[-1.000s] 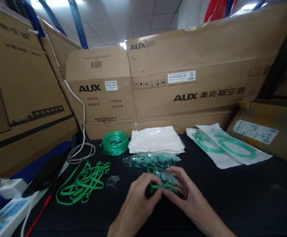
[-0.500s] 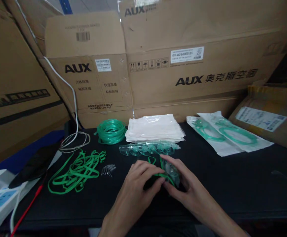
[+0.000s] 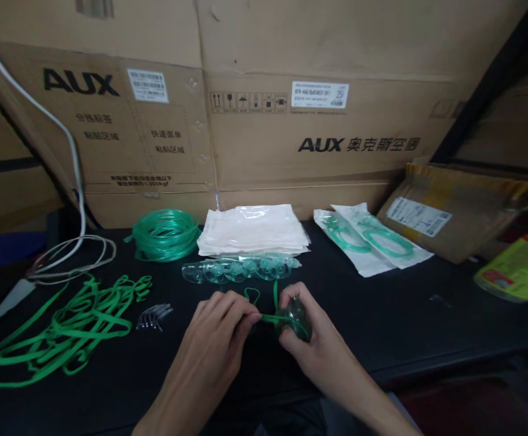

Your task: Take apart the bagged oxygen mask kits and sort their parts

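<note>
The right hand [image 3: 312, 339] cups a clear green oxygen mask [image 3: 297, 316] above the black table [image 3: 427, 339]; the left hand [image 3: 218, 327] pinches its green elastic strap [image 3: 269, 317]. The mask is probably light and flexible, best held by its rim.

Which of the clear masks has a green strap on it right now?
Only the mask in the right hand, with the left hand pulling its green strap. The row of masks behind lies bare.
</note>
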`<control>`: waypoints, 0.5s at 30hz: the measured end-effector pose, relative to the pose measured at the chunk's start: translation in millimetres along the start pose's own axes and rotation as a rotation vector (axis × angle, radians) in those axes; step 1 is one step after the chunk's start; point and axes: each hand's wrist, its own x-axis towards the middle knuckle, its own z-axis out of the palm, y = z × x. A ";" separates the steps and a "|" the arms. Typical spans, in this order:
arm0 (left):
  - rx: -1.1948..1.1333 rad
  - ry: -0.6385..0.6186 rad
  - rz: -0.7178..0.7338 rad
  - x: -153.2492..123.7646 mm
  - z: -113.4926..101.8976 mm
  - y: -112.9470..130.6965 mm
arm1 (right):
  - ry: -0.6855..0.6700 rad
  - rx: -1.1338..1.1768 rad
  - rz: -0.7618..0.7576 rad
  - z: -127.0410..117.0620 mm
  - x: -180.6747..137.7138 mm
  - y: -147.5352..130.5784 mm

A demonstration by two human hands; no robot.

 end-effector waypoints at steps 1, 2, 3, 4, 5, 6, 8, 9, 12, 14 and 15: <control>0.007 0.030 -0.028 -0.2 1.2 -1.2 | 0.018 0.041 0.029 -0.1 0.5 0.5; 0.018 0.067 -0.058 -0.4 2.4 -2.0 | 0.043 0.077 0.056 0.1 1.0 1.2; 0.029 0.108 -0.086 -0.6 3.5 -2.4 | 0.072 0.099 0.080 0.5 1.6 2.0; 0.040 0.149 -0.108 -0.7 4.7 -2.6 | 0.109 0.105 0.098 0.9 2.1 2.8; 0.051 0.185 -0.123 -0.8 5.7 -2.7 | 0.150 0.098 0.106 1.4 2.5 3.7; 0.063 0.215 -0.131 -0.9 6.7 -3.1 | 0.187 0.084 0.111 1.8 2.8 4.5; 0.093 0.263 -0.136 -0.9 7.7 -4.7 | 0.240 0.074 0.118 1.7 3.0 5.8; 0.109 0.281 -0.141 -0.9 7.6 -5.9 | 0.248 0.089 0.127 1.3 2.9 6.1; 0.139 0.321 -0.191 -0.6 4.6 -7.9 | 0.241 0.160 0.165 -0.5 2.2 5.8; 0.109 0.310 -0.209 -0.3 0.8 -5.4 | 0.237 0.163 0.149 -0.5 2.2 5.6; 0.071 0.283 -0.205 -0.2 -1.1 -2.9 | 0.242 0.146 0.124 0.3 2.4 5.8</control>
